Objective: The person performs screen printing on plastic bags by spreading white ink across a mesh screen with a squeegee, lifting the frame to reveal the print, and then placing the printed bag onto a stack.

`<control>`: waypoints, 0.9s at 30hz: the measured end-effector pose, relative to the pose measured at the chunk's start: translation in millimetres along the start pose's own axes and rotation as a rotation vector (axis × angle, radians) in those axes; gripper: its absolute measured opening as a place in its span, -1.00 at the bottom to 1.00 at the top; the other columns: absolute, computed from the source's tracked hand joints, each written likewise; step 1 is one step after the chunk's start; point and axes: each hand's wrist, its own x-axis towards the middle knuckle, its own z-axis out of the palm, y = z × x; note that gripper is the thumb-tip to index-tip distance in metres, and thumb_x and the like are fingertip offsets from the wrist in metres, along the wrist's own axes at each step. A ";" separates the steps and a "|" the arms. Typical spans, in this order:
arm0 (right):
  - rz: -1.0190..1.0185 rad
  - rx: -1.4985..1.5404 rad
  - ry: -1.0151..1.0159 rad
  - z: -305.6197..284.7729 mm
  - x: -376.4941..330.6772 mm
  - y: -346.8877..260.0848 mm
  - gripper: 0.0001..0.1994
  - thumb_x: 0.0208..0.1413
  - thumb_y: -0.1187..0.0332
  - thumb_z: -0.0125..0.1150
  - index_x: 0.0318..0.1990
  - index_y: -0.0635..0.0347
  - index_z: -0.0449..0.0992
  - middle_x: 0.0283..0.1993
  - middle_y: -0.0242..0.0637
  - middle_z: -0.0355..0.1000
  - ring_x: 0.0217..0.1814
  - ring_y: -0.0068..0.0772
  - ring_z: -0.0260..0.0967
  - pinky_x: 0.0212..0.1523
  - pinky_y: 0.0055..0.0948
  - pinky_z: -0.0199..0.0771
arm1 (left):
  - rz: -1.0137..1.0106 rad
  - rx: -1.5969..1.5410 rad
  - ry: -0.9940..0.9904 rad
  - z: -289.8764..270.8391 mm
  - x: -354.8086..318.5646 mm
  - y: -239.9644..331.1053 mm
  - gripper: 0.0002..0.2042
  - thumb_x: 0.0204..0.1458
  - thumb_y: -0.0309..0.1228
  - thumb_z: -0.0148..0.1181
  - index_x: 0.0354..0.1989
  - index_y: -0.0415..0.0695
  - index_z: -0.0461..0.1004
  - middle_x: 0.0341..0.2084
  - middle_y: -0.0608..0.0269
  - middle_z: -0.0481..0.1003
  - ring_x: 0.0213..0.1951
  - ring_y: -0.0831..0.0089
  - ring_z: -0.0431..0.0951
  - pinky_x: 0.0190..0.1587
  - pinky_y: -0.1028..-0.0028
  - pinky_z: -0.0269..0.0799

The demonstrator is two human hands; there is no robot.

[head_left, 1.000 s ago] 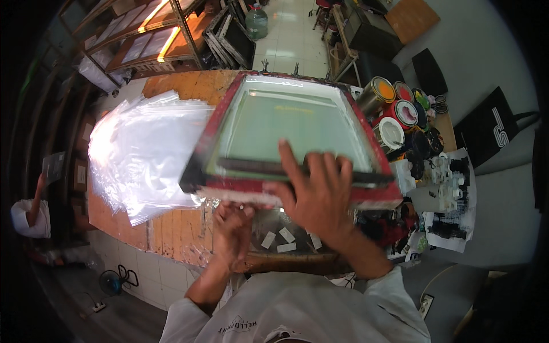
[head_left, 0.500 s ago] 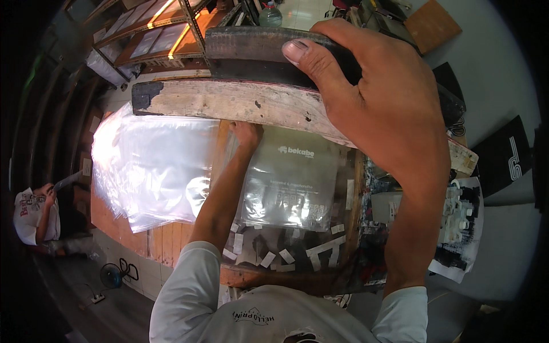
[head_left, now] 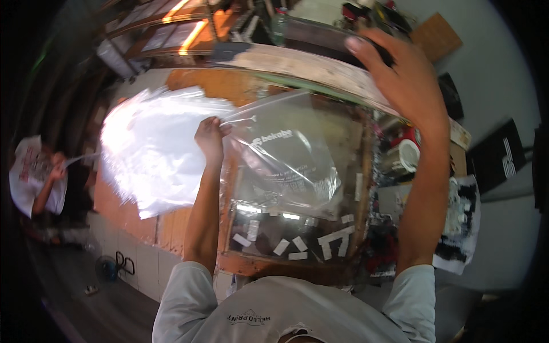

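Note:
My left hand [head_left: 209,140] pinches the upper left corner of a clear plastic bag [head_left: 286,163] with white print. The bag is tilted and partly lifted over a dark glossy board [head_left: 266,231] in a wooden surround. Away from the bag, my right hand [head_left: 409,80] grips a long dark bar [head_left: 320,38], thumb on its near face; its other fingers are mostly hidden. Directly below the bar runs a pale, worn wooden frame edge [head_left: 303,63], raised above the far side of the board. Whether bar and frame are joined I cannot tell.
Left of the board lies a spread pile of clear plastic bags [head_left: 163,151]. Pale tape pieces [head_left: 280,247] stick to the board's near part. A white-rimmed pot [head_left: 408,154] and stained paper [head_left: 457,228] are at right. Another person [head_left: 40,177] sits at far left.
My left hand has drawn back and left and now lifts the printed bag's corner; the bag has turned askew. The dark bar, wooden edge and right hand appear farther away.

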 end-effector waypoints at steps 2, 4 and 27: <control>-0.004 -0.002 0.038 2.4 -6.6 1.5 -0.44 0.24 -0.16 0.14 0.01 0.19 0.63 -0.18 0.06 0.61 -0.07 0.11 0.57 0.03 -0.14 0.48 | -0.003 -0.096 0.174 -65.1 7.7 6.9 -0.76 0.24 -0.53 0.15 -0.02 -0.47 0.42 -0.26 -0.13 0.59 -0.35 0.15 0.71 -0.34 0.36 0.68; 0.016 0.031 0.035 0.7 -11.8 -2.4 -0.46 0.25 -0.13 0.16 0.03 0.19 0.63 -0.13 0.08 0.60 -0.03 0.09 0.56 0.08 -0.18 0.46 | 0.047 -0.087 0.345 -141.2 21.9 12.9 -0.74 0.24 -0.54 0.13 0.01 -0.48 0.39 -0.24 -0.14 0.58 -0.36 0.13 0.71 -0.32 0.33 0.69; -0.059 -0.074 0.041 -4.9 -29.9 -12.1 -0.50 0.31 -0.10 0.08 -0.20 0.24 0.60 -0.37 -0.05 0.57 -0.28 -0.03 0.56 -0.11 -0.04 0.51 | 0.527 1.156 -0.809 93.7 -231.9 -58.4 -0.37 0.31 -0.07 -0.02 0.49 -0.07 0.13 0.51 -0.20 -0.07 0.54 -0.12 -0.19 0.42 -0.39 -0.41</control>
